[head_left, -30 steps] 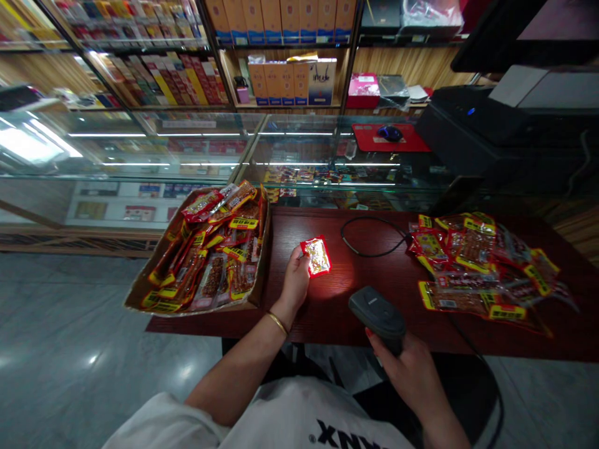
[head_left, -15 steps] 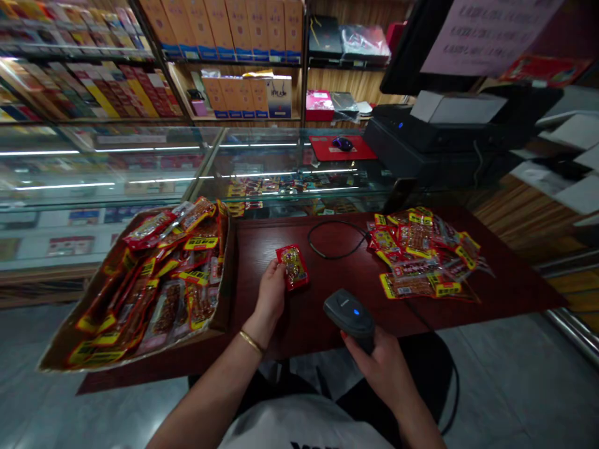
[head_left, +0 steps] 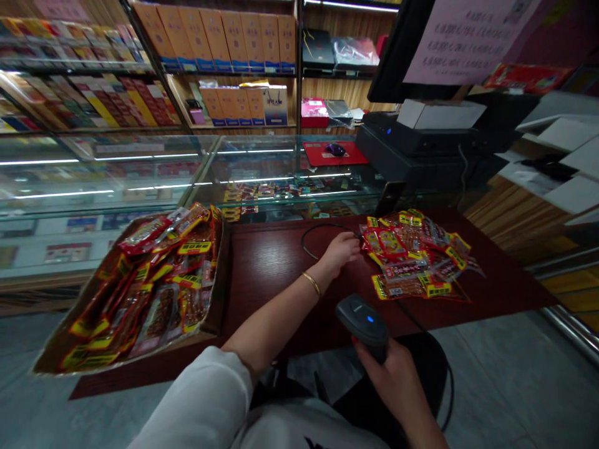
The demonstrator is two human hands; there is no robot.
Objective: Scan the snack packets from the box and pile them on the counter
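My left hand (head_left: 344,251) reaches across the desk to the left edge of a pile of snack packets (head_left: 421,265). Its closed fingertips are at the edge of a small red snack packet (head_left: 373,241), which rests against the pile; the exact grip is partly hidden. In front of my body, my right hand (head_left: 390,368) is wrapped around the handle of a dark barcode scanner (head_left: 362,321) with a lit blue light. The scanner's head points forward and left, over the desk's near edge.
An open cardboard box (head_left: 223,268) of similar packets stands on the left. A black cable (head_left: 304,240) loops across the dark red desk (head_left: 262,262). Beyond are a glass display counter (head_left: 262,165), a mouse (head_left: 335,149) on a red mat and a monitor (head_left: 393,50).
My left hand has moved right and forward with the small red packet, from mid-desk to the pile. My right hand and the scanner have shifted slightly right and down.
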